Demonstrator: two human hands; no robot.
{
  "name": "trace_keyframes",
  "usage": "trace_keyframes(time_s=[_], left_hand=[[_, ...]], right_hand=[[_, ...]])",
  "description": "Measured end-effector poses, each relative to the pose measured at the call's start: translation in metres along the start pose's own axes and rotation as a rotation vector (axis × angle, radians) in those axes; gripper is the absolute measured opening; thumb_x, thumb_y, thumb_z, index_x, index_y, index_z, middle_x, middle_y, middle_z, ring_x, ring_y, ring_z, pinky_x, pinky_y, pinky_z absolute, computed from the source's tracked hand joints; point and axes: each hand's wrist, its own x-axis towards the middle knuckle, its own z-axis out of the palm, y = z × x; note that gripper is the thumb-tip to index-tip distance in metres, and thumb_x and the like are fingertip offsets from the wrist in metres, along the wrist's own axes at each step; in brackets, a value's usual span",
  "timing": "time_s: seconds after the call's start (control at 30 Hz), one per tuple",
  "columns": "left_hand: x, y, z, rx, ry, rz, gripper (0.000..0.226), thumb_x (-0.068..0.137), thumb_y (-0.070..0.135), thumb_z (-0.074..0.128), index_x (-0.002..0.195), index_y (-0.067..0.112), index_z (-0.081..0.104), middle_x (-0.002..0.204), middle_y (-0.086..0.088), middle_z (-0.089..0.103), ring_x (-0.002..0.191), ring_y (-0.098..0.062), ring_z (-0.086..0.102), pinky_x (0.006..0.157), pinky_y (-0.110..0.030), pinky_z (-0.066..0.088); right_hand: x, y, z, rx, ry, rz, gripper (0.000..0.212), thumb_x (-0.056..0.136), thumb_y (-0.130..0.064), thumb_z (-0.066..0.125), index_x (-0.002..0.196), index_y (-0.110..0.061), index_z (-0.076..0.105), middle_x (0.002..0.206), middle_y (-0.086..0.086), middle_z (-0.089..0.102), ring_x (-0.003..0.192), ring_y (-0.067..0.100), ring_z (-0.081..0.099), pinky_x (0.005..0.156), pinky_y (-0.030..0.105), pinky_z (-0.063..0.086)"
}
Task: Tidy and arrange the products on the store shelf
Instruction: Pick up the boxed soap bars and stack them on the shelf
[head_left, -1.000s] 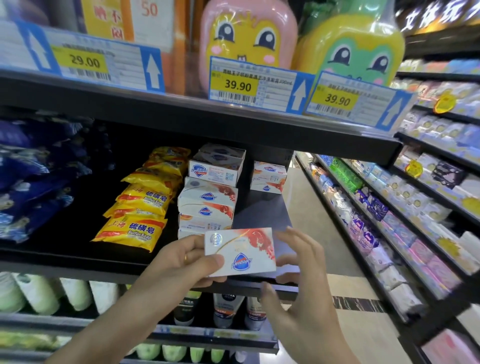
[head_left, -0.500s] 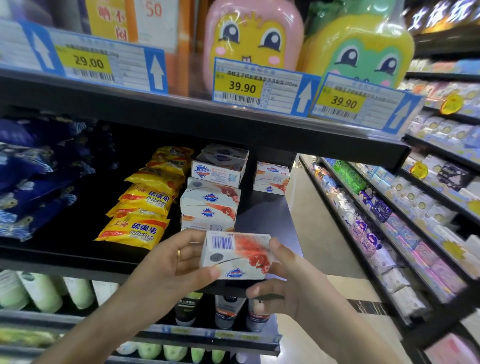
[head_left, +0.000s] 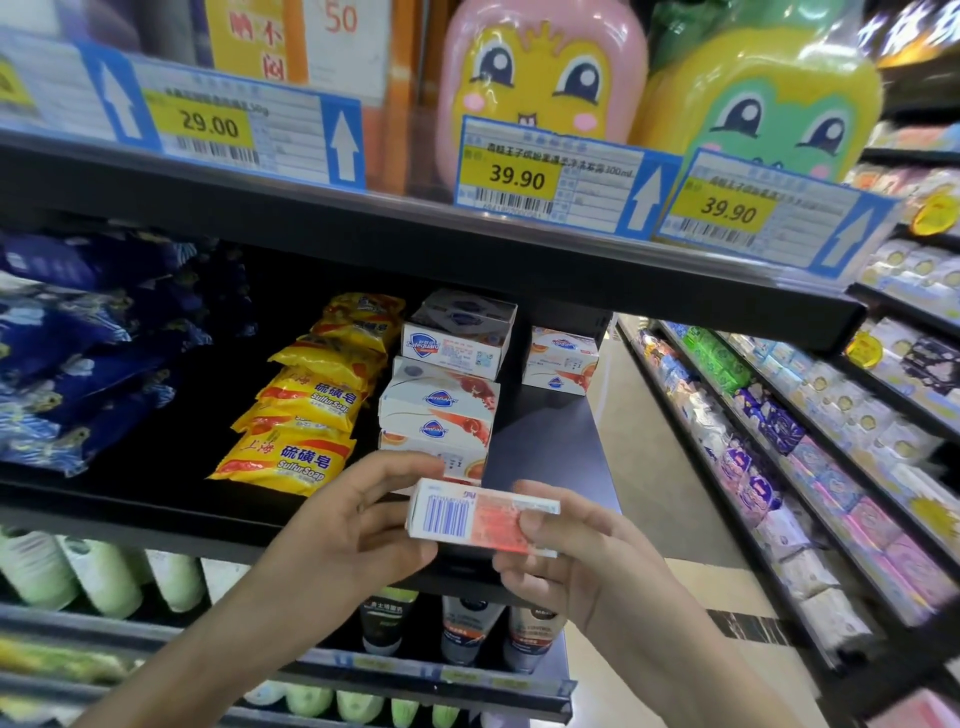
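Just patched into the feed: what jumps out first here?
Centre foreground: both hands, left hand and right hand, hold a soap box barcode-up before the middle shelf. Behind it stands a stack of white soap boxes, with yellow sulfur soap packs on its left. Overhead, two cartoon-faced bottles loom above 39.90 price tags.

sulfur soap packs (head_left: 298, 415) left of soap box stack (head_left: 441, 400)

soap box (head_left: 483, 517) | white-red, barcode side up | level, held before shelf (head_left: 550, 452) edge
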Motion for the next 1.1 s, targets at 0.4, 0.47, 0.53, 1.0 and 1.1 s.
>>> trace_keyframes(time_s=[0.4,0.47,0.53,1.0,1.1], left_hand=[[0.022,-0.002,0.0,-0.128,0.085,-0.298,0.023,0.104,0.029,0.058,0.117,0.02,0.074,0.106,-0.004,0.081,0.098,-0.019,0.078,0.076,-0.027,0.063],[0.026,-0.002,0.002,-0.184,0.081,-0.354,0.038,0.083,0.048,0.069,0.109,0.022,0.078,0.104,-0.009,0.081,0.094,-0.025,0.079,0.072,-0.032,0.064],[0.028,-0.002,0.004,-0.221,0.061,-0.391,0.053,0.067,0.055,0.08,0.107,0.02,0.077,0.103,-0.012,0.081,0.093,-0.029,0.079,0.07,-0.035,0.064],[0.019,0.007,0.008,-0.113,-0.064,-0.231,0.054,0.073,0.042,0.079,0.125,0.029,0.071,0.119,0.005,0.078,0.11,-0.013,0.075,0.081,-0.025,0.063],[0.018,0.009,0.008,-0.11,-0.075,-0.208,0.056,0.073,0.039,0.08,0.126,0.027,0.068,0.119,0.004,0.078,0.111,-0.015,0.075,0.084,-0.026,0.063]], right_hand=[[-0.003,-0.001,-0.002,-0.313,0.036,-0.26,0.074,0.056,-0.021,0.08,0.126,-0.041,0.064,0.119,-0.004,0.075,0.111,0.017,0.071,0.085,0.034,0.059],[-0.002,0.001,0.0,-0.337,0.019,-0.303,0.067,0.061,-0.011,0.076,0.12,-0.041,0.065,0.112,-0.005,0.075,0.098,0.012,0.072,0.074,0.029,0.057],[-0.002,0.004,0.002,-0.362,0.013,-0.344,0.065,0.067,0.001,0.069,0.119,-0.038,0.063,0.109,-0.004,0.073,0.09,0.01,0.069,0.067,0.026,0.053],[-0.003,0.011,0.005,-0.406,-0.019,-0.421,0.063,0.064,-0.019,0.074,0.12,-0.046,0.058,0.117,-0.001,0.071,0.117,0.02,0.064,0.079,0.032,0.053],[-0.006,0.008,0.003,-0.475,-0.013,-0.387,0.069,0.073,-0.006,0.066,0.126,-0.048,0.053,0.117,-0.003,0.073,0.11,0.017,0.068,0.075,0.03,0.051]])
